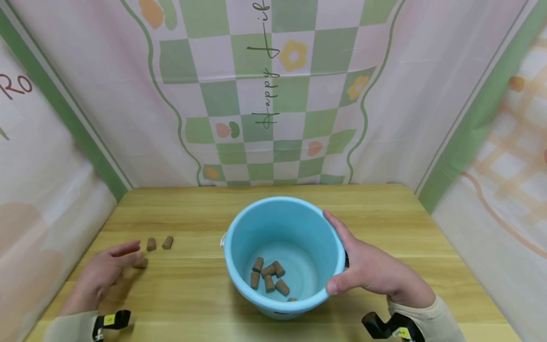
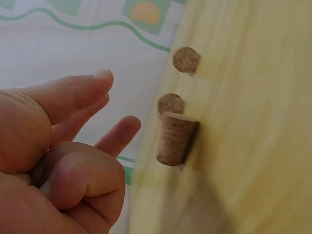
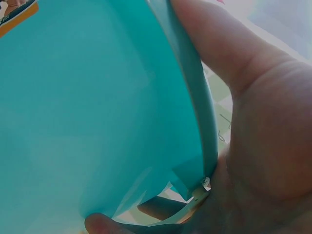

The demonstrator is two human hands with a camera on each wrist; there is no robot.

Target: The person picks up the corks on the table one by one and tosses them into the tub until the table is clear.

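A light blue bucket (image 1: 282,204) stands on the wooden table, tilted slightly, with several brown corks (image 1: 269,283) lying on its floor. My right hand (image 1: 376,270) grips the bucket's right side, its thumb at the rim. The right wrist view shows the bucket's outer wall (image 3: 112,107) close up, with the right hand (image 3: 273,126) around the rim. At the table's left, my left hand (image 1: 104,270) hovers beside a cork (image 1: 140,262). In the left wrist view a gap separates its fingertips from that cork (image 2: 176,139); some fingers bend, and no held thing shows.
Two more corks, a left one (image 1: 151,244) and a right one (image 1: 168,242), lie just beyond the left hand. A white handle joint (image 1: 223,240) sits on the bucket's left side. Patterned curtains (image 1: 273,95) hang behind the table (image 1: 188,304) and along both sides.
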